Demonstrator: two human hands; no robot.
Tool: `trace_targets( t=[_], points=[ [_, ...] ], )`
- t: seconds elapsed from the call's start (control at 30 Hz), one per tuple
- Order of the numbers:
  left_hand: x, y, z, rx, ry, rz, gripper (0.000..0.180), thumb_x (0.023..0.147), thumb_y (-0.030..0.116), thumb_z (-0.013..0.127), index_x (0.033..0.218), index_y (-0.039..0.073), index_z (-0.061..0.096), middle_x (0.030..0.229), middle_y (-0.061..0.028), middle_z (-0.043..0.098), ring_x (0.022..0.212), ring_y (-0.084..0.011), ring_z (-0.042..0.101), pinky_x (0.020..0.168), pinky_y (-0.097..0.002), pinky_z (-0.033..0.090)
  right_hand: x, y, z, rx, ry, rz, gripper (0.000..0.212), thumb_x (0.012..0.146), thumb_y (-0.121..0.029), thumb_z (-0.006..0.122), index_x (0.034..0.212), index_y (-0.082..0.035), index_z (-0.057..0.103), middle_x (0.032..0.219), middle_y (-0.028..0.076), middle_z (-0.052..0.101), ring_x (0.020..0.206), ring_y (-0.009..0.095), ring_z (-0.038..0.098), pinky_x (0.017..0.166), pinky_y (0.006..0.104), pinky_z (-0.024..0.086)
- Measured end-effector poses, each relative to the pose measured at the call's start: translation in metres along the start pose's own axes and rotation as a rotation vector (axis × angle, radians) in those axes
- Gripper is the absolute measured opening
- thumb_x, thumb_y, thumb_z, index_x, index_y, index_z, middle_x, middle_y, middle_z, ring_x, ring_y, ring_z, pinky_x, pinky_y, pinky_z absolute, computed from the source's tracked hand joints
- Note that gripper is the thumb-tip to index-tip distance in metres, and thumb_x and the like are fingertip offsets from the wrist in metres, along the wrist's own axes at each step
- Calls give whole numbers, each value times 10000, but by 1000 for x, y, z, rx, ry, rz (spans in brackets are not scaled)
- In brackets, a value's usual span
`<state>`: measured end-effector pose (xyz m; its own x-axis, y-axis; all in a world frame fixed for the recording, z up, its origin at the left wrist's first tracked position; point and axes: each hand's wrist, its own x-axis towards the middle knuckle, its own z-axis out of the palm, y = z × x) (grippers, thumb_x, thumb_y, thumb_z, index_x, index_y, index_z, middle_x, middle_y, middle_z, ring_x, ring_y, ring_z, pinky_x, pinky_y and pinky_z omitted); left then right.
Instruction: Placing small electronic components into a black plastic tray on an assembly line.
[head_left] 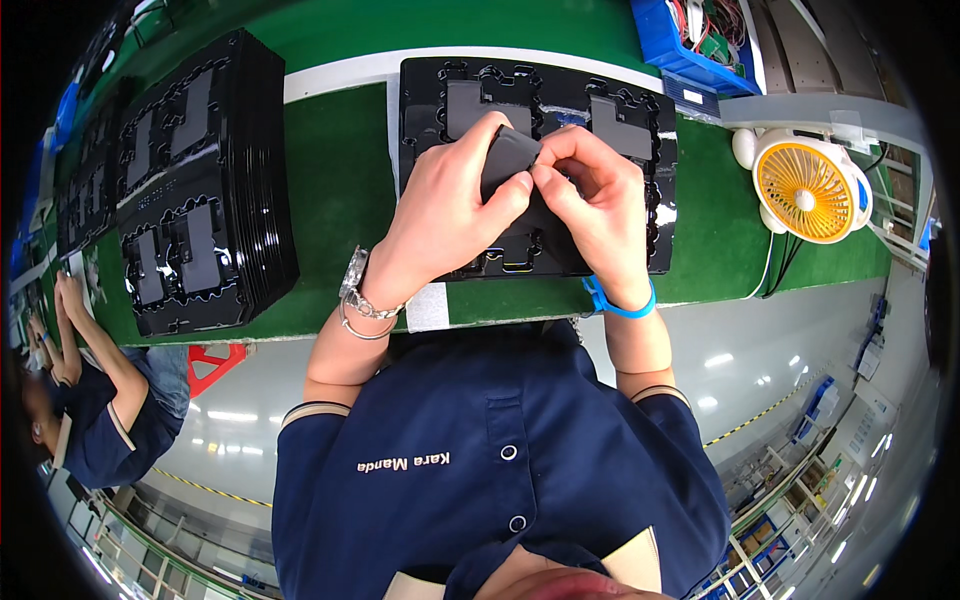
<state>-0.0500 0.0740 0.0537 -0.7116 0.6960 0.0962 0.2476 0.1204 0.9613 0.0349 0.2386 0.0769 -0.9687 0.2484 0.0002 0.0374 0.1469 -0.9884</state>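
Note:
A dark grey flat piece (510, 156) is between my two hands, above a glossy black moulded tray (420, 90). My left hand (445, 215) grips it with the thumb on one side and the fingers behind it. At the right edge of the piece, my right hand (600, 205) pinches with thumb and forefinger; the exact spot it grips is partly covered by fingertips. In the tray's pockets lie grey L-shaped pieces, one at the upper left (465, 108) and another at the upper right (618, 125). My hands hide the tray's middle.
A tall stack of similar black trays (262, 190) stands to the left on the green work surface (340, 150). On the right are a white and yellow fan (805, 195) and a blue bin (690, 50) of wires and boards. A co-worker (110, 400) sits at far left.

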Motion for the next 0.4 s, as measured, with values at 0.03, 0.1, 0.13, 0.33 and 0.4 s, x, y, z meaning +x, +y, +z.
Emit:
trace_targets(
  t=[0.03,0.1,0.13,0.33,0.4],
  points=[
    [0,1,0,-42,12,-23,206,936,121,650,1053,-8,541,736,-84,649,592,-172,672,542,-305,537,0,0,0,17,-6,24,58,929,-35,691,958,11,668,841,15,680,825,80,654,760,255,536],
    [0,3,2,-124,36,-71,333,912,146,668,1153,-51,547,703,-154,665,579,-279,693,553,-375,526,-1,-4,1,78,-6,63,72,954,-54,697,973,9,669,856,3,679,840,73,653,771,246,531],
    [1,5,0,-147,30,-81,322,919,143,662,1153,-48,549,705,-141,670,577,-257,697,551,-360,531,0,-6,2,108,-6,82,80,967,-64,700,980,8,669,864,-3,678,848,70,652,776,242,528],
    [1,10,0,-235,23,-107,291,941,128,649,1167,-31,558,727,-97,685,583,-205,712,546,-321,544,-1,0,1,205,-17,69,105,990,-93,709,1020,4,682,944,8,692,886,71,655,823,236,529],
    [0,9,-1,-253,20,-117,293,941,131,653,1167,-30,559,743,-105,694,583,-211,714,550,-325,549,-1,1,2,199,-16,45,113,995,-94,706,1051,2,687,956,5,694,888,80,658,834,251,535]
  ],
)
